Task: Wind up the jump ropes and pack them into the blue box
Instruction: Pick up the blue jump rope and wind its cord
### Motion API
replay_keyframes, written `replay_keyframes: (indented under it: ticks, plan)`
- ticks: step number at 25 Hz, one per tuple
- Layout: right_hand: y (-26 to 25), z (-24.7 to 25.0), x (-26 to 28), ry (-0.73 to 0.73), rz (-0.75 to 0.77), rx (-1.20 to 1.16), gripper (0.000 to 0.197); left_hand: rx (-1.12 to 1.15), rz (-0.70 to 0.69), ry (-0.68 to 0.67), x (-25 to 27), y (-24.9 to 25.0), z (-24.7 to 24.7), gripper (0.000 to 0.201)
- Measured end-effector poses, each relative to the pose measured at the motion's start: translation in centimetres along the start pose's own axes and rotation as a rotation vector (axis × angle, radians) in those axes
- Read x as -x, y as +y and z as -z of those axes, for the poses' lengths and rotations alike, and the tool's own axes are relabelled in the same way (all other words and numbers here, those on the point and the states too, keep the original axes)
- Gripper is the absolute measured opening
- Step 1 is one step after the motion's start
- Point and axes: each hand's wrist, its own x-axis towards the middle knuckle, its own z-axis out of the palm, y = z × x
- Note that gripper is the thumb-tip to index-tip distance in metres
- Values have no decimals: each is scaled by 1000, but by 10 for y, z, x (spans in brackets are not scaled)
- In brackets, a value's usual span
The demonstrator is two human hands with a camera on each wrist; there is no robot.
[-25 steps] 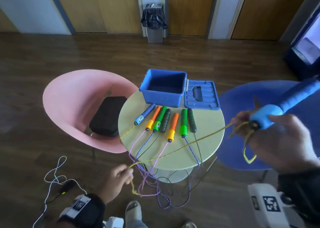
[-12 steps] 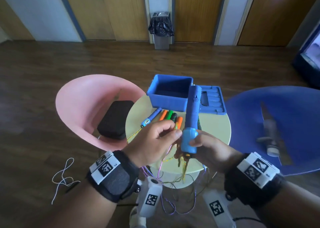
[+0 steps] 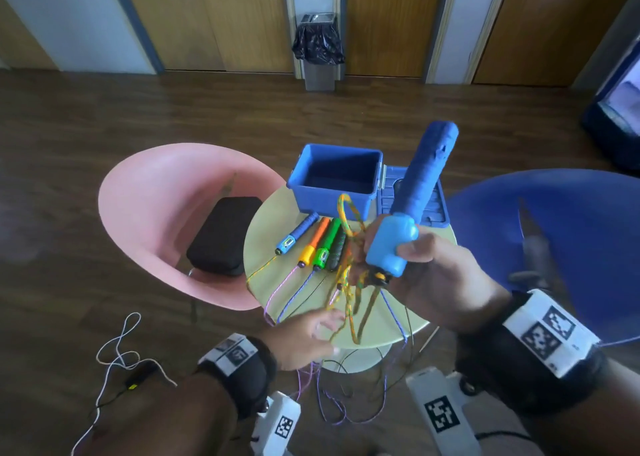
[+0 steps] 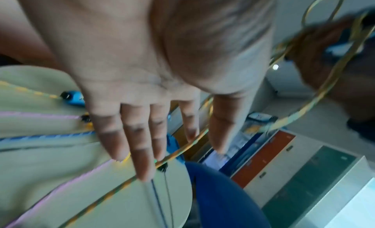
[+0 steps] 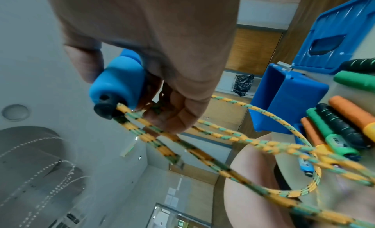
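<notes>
My right hand (image 3: 391, 248) grips a big blue jump-rope handle (image 3: 415, 192), held upright over the round table (image 3: 381, 331). Loops of its yellow-green rope (image 3: 348, 220) are gathered at the same fingers and hang down. In the right wrist view the rope (image 5: 223, 135) leaves the handle's black tip (image 5: 105, 109) and loops past my right hand (image 5: 162, 115). My left hand (image 3: 322, 327) is lower, at the table's near edge, with fingers straight (image 4: 142, 143) and the rope (image 4: 304, 112) running past them. The blue box (image 3: 301, 187) stands open behind.
Several other handles (image 3: 320, 244) lie side by side on the table, their ropes trailing over the front edge to the floor (image 3: 346, 414). The box lid (image 3: 438, 213) lies right of the box. A pink chair (image 3: 156, 206) holds a black case (image 3: 221, 237); a blue chair (image 3: 554, 220) is on the right.
My left hand has left the handle, dropped toward the table's near edge and opened. The right hand still holds the handle, now with rope loops gathered at its fingers.
</notes>
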Motion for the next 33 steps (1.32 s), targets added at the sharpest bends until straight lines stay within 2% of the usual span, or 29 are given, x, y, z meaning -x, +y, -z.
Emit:
replay_keyframes:
  ticks: [2, 3, 5, 7, 8, 10, 12, 14, 17, 20, 23, 26, 28, 33]
  plan:
    - [-8, -4, -2, 10, 56, -44, 42, -161, 55, -95, -15, -16, -16, 22]
    - [-11, -2, -2, 34, 81, -49, 40, -207, 92, -91, -21, -27, -18, 31]
    - [-10, 7, -2, 152, 78, 8, 32, -122, 207, 5, -24, -43, -16, 36]
    - [1, 25, -1, 299, -43, 156, 28, 33, 196, 145, -18, -48, -10, 33]
    - [9, 33, -1, 327, -125, 240, 31, 93, 161, 199, -11, -41, -5, 32]
    - [28, 42, -2, 289, -265, 451, 38, 167, 77, 270, -2, -22, 7, 28]
    - [50, 44, -8, 219, -318, 563, 32, 281, 19, 306, 5, 3, 19, 26]
    - [74, 40, -17, 174, -334, 494, 22, 482, -23, 335, 4, 14, 25, 24]
    - [101, 39, -33, 181, -378, 235, 36, 599, -36, 361, 3, 18, 32, 23]
    - [111, 41, -41, 209, -455, 277, 49, 589, -13, 360, 8, 5, 39, 23]
    - [122, 51, -32, 205, -523, 350, 50, 486, 103, 301, 12, -29, 38, 24]
    - [141, 66, -12, 149, -667, 516, 50, 494, 253, 249, 10, -66, 28, 12]
    - [163, 79, 5, 79, -761, 622, 45, 470, 322, 213, 4, -88, 16, 11]
    - [240, 107, 42, -325, -1030, 1045, 35, 482, 449, 100, -39, -149, -32, 15]
